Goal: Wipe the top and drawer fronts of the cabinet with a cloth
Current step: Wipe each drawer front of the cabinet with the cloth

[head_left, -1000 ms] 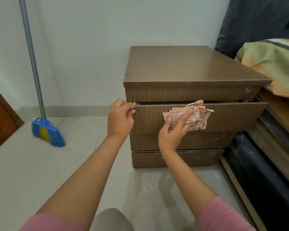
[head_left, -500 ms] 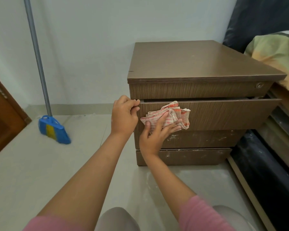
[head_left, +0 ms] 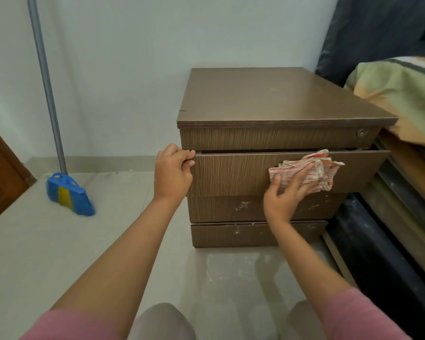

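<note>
- Since half a second ago my right hand (head_left: 288,195) has carried the cloth (head_left: 312,171) from the left end of the pulled-out drawer front (head_left: 231,175) to its right end; my left hand (head_left: 173,171) has stayed at the left edge.
- My right fingers lie spread and fairly straight, pressing the cloth flat against the front near its top right corner; a bit of cloth pokes above the top edge.
- My left fingers curl round the drawer's top left corner, holding it steady.
- Progress, as I judge it: this front looks clean, and the cabinet top (head_left: 268,96) shows only a faint speck or two; whether the narrow top front is done I can't tell.
- Left to do: the two lower fronts (head_left: 243,209), both flecked with white marks.
- The cabinet is brown laminate with fine wood grain, boxy and sharp-edged, its top smooth with a dull sheen.
- The cloth is thin, crumpled, white with red stripes.
</note>
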### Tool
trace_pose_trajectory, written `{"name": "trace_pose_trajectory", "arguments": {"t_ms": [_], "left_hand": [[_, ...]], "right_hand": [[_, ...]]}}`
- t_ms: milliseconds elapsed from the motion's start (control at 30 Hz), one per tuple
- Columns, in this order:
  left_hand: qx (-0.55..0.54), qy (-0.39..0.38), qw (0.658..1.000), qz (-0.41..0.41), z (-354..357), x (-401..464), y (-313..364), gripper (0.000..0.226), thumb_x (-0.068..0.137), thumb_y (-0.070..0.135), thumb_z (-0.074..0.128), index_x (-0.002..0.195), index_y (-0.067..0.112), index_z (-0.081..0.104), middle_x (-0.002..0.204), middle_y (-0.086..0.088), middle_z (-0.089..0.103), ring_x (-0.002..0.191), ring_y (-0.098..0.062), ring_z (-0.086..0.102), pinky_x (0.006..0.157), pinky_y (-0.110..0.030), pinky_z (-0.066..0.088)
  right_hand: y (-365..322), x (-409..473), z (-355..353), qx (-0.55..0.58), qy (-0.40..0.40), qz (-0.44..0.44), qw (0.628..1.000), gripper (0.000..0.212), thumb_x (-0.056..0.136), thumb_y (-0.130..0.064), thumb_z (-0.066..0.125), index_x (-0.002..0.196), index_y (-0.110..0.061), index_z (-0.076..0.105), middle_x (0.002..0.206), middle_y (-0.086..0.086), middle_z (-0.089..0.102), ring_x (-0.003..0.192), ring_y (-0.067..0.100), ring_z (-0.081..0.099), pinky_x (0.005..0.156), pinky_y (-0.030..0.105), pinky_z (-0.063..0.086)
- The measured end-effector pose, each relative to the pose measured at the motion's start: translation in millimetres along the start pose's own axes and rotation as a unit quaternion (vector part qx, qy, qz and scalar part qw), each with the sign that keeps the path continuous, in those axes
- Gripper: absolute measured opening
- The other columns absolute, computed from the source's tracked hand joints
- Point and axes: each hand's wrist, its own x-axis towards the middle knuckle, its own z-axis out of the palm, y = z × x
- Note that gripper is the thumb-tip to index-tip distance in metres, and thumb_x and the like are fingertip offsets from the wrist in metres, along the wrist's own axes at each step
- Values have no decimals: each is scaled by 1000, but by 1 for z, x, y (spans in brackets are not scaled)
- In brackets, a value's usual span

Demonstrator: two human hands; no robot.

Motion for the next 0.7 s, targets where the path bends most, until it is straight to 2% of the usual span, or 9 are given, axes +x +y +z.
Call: {"name": "trace_pose_trajectory", "arguments": {"t_ms": [200, 333, 400, 467, 500, 567, 600, 633, 700], "left_hand": [[8, 2, 1000, -5, 1, 0, 0, 16, 81, -2, 65, 95, 3, 71, 79, -6, 55, 78, -26, 53, 65, -30, 46], [19, 5, 1000, -3, 2, -1, 1, 17, 81, -4, 65, 95, 3, 71, 78, -4, 53, 77, -26, 52, 64, -28, 41], [21, 8, 1000, -2, 3, -2, 1, 17, 81, -4, 64, 95, 2, 71, 78, -1, 51, 76, -26, 52, 64, -28, 40], [19, 10, 1000, -1, 3, -2, 1, 17, 81, -5, 64, 95, 2, 71, 78, 0, 50, 77, -27, 53, 65, -30, 43], [20, 10, 1000, 0, 3, -2, 1, 17, 81, -5, 64, 95, 2, 71, 78, 0, 50, 77, -28, 53, 65, -31, 44], [25, 8, 1000, 4, 2, -2, -1, 17, 81, -5, 64, 94, 2, 71, 78, -1, 50, 76, -28, 53, 65, -31, 42], [28, 8, 1000, 5, 2, -1, -2, 16, 80, -5, 64, 94, 2, 71, 77, -2, 51, 76, -28, 52, 65, -30, 41], [29, 8, 1000, 5, 2, -1, -2, 16, 80, -5, 65, 93, 2, 71, 77, -2, 51, 75, -28, 52, 65, -29, 39], [29, 8, 1000, 2, 2, -1, -2, 16, 80, -5, 65, 92, 2, 71, 77, -2, 50, 75, -28, 52, 65, -28, 38]], "right_hand": [[9, 42, -38, -4, 46, 41, 998, 73, 96, -38, 45, 150, -30, -4, 157, 13, -16, 143, 37, -14, 113, 51, 18], [2, 47, -51, 34, 69, 56, 995, 71, 96, -39, 44, 149, -34, -3, 158, 12, 1, 143, 31, 19, 109, 47, 36], [-8, 45, -48, 58, 70, 69, 993, 70, 97, -34, 44, 150, -31, -3, 158, 14, 2, 141, 28, 24, 110, 32, 33], [-26, 38, -38, 75, 63, 94, 991, 70, 98, -31, 43, 150, -31, -4, 158, 14, -7, 142, 28, 20, 99, 15, 29], [-35, 34, -31, 79, 56, 95, 991, 70, 98, -31, 43, 149, -33, -5, 157, 14, -11, 143, 29, 17, 100, 16, 30], [-49, 27, -18, 81, 40, 82, 993, 71, 97, -34, 43, 147, -40, -6, 155, 16, -18, 145, 35, 4, 112, 35, 27], [-54, 25, -13, 78, 32, 83, 993, 70, 97, -36, 43, 146, -42, -7, 154, 17, -21, 144, 38, -6, 115, 46, 22], [-59, 24, -9, 80, 27, 95, 992, 69, 97, -37, 42, 147, -41, -5, 153, 18, -24, 142, 39, -15, 116, 50, 15], [-63, 27, -7, 82, 34, 122, 989, 66, 98, -37, 41, 148, -38, -2, 153, 17, -26, 139, 38, -25, 116, 48, 4]]}}
